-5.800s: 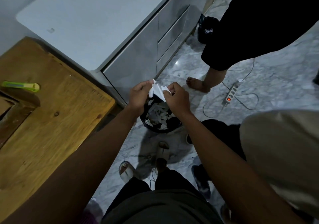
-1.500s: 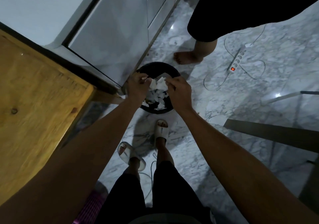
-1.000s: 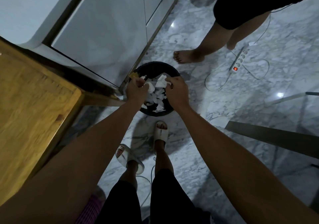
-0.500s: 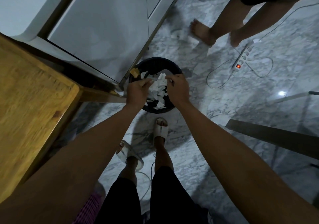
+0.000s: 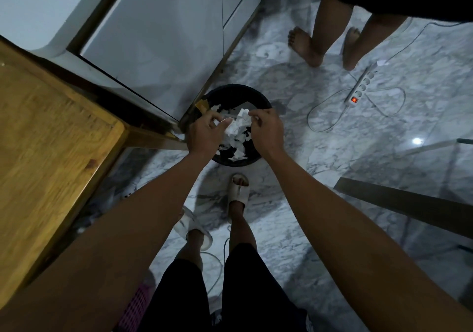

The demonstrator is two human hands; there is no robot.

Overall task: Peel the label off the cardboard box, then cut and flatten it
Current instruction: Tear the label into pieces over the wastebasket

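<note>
Both hands are over the black bin (image 5: 258, 101) on the floor, left hand (image 5: 204, 134) with its grip pinched on a white label scrap (image 5: 228, 126), right hand (image 5: 266, 132) pinching the crumpled scrap (image 5: 242, 119) beside it, more scraps in the bin, bench (image 5: 51, 140) off left.

left hand (image 5: 204, 133), right hand (image 5: 267, 131) | pinching label scraps (image 5: 239, 124) | over bin (image 5: 261, 100) (black)

Crumpled white paper scraps (image 5: 236, 127) at my fingertips, matt, creased. Bin (image 5: 258, 102) dark, dull plastic. Floor (image 5: 320, 152) glossy veined marble. Table (image 5: 46, 132) on my left grainy varnished wood. Cabinet (image 5: 158, 37) smooth satin grey.
</note>
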